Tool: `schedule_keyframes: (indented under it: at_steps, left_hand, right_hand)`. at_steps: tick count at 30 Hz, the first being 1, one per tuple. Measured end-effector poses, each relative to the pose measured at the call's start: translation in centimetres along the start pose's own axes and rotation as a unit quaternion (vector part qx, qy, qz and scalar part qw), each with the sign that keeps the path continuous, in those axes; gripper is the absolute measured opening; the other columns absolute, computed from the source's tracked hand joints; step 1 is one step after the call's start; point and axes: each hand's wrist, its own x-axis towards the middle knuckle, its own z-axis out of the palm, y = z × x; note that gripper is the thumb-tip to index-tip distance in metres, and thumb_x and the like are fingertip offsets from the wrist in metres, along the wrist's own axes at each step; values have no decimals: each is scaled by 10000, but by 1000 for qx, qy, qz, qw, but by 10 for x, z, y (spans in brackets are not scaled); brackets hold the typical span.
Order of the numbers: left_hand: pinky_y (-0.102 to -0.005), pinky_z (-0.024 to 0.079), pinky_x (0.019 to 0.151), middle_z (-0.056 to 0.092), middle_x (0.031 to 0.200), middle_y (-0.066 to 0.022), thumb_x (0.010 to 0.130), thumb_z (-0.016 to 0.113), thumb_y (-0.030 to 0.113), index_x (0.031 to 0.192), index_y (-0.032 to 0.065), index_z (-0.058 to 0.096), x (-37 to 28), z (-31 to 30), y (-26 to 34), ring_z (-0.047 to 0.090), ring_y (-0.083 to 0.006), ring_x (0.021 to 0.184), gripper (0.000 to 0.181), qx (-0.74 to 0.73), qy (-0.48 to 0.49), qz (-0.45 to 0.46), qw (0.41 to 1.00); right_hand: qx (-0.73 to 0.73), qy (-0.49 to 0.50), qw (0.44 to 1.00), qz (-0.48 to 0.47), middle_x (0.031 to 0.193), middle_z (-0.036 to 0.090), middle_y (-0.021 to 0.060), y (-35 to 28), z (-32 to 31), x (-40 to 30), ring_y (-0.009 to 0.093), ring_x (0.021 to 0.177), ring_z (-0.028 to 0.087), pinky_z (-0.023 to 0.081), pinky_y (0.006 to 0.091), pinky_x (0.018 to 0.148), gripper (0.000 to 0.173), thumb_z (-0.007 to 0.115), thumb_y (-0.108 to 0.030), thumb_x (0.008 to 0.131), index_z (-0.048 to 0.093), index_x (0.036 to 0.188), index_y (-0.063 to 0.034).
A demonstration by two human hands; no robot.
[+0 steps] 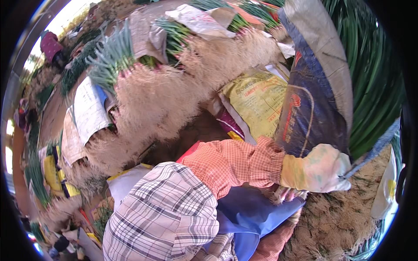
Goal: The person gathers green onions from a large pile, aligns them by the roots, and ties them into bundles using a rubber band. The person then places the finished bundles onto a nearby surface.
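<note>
Both of my own hands are out of view. Before me a co-worker in a plaid cloth hat (163, 212) bends forward, seen from above. That person's sleeve (235, 163), orange and checked, reaches right to a stained pale glove (320, 169). The glove rests at the lower end of a dark blue woven sack (313, 114) wrapped around long green onion leaves (372, 71). Whether its fingers grip the sack's edge is hard to tell. Below the glove, pinkish-white onion stems (287, 194) show above a blue apron (258, 212).
Bundles of green onions (112, 62) lie in a curved row, their dry roots (156, 98) facing inward. White sacks (93, 107) cover some. A yellow printed sack (258, 98) lies behind the sleeve. More roots (336, 218) cover the lower right. Another person (50, 47) is at the far left.
</note>
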Motion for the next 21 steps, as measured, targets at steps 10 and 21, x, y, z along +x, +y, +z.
schedule_keyframes:
  at_steps: [10, 21]
  left_hand:
    - [-347, 427, 581, 567, 624, -96, 698, 744, 350, 688, 44, 616, 63, -204, 108, 565, -255, 582, 332, 95, 27, 54, 994]
    - [-234, 513, 593, 680, 832, -37, 816, 686, 190, 939, 22, 696, -28, -489, 165, 644, -120, 660, 209, 102, 234, -126, 959]
  right_hand:
    - [-36, -242, 953, -179, 1276, 495, 112, -139, 109, -25, 173, 1124, 485, 408, 280, 957, 457, 458, -80, 954, 335, 1388, -7]
    - [-84, -652, 705, -267, 1318, 473, 82, -84, 431, -121, 169, 1169, 469, 365, 272, 1021, 406, 378, 4, 968, 354, 1373, 1]
